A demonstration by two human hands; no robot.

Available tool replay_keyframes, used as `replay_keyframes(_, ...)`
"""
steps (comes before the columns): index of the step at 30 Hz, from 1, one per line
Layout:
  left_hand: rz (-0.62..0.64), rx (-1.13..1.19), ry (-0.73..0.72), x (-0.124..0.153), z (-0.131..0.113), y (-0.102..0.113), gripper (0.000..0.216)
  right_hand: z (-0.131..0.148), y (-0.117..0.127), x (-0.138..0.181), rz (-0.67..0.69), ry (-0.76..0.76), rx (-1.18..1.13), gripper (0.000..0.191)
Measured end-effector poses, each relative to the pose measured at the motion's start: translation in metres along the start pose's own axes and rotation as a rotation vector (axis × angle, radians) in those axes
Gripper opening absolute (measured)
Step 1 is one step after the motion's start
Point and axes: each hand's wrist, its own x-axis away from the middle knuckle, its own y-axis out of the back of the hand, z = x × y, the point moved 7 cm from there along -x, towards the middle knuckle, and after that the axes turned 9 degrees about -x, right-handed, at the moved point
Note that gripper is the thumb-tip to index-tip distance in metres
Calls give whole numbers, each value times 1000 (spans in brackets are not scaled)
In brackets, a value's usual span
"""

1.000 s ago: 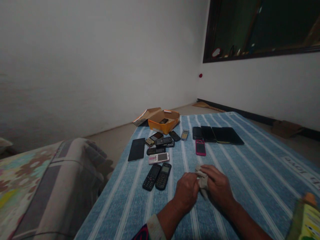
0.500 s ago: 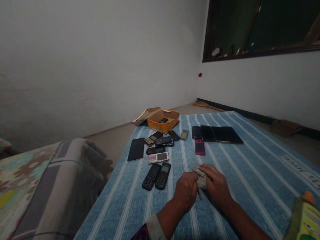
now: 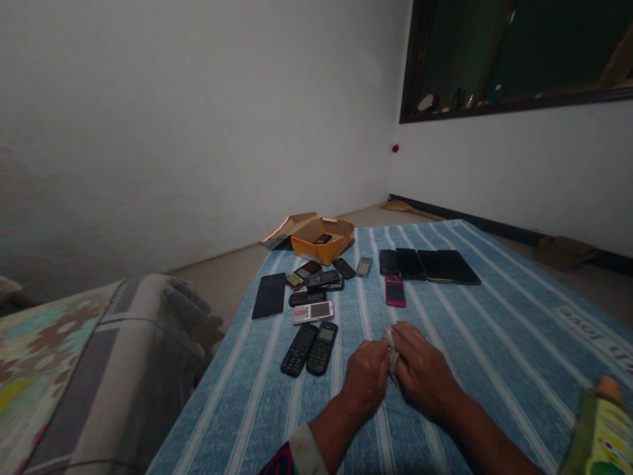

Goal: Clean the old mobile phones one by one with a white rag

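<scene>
Both of my hands are together above the blue striped cloth. My right hand (image 3: 422,366) is closed on a crumpled pale rag (image 3: 392,349). Pressed up against the rag, my left hand (image 3: 366,377) has its fingers curled in, and whatever it grips is hidden. Left of it, two dark keypad phones (image 3: 299,349) lie side by side. A pink phone (image 3: 395,291) lies just beyond my hands. Farther off are a white-and-pink phone (image 3: 313,313) and several other old keypad phones (image 3: 324,279) in a loose cluster.
An orange cardboard box (image 3: 324,251) with its lid open holds a dark phone. A black tablet (image 3: 269,295) lies at the left edge. Several dark flat devices (image 3: 448,266) lie in a row on the right. A yellow-labelled bottle (image 3: 606,429) is at lower right; a draped couch (image 3: 148,356) at left.
My right hand has turned over the rag and moved slightly inward, so less of the rag shows. My left hand has stayed almost in place. The phones have not moved.
</scene>
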Motion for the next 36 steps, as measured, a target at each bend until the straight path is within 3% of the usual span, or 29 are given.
replay_keyframes(14, -27, -28, 5, 6, -2, 13, 16, -16, -1, 7, -75, 16, 15, 34)
replay_keyframes(23, -8, -56, 6, 6, 5, 10, 17, -23, 9, 3, -148, -42, 31, 38)
replay_keyframes(36, -34, -28, 43, 3, 12, 1, 15, 6, -15, 12, -153, 45, 14, 38)
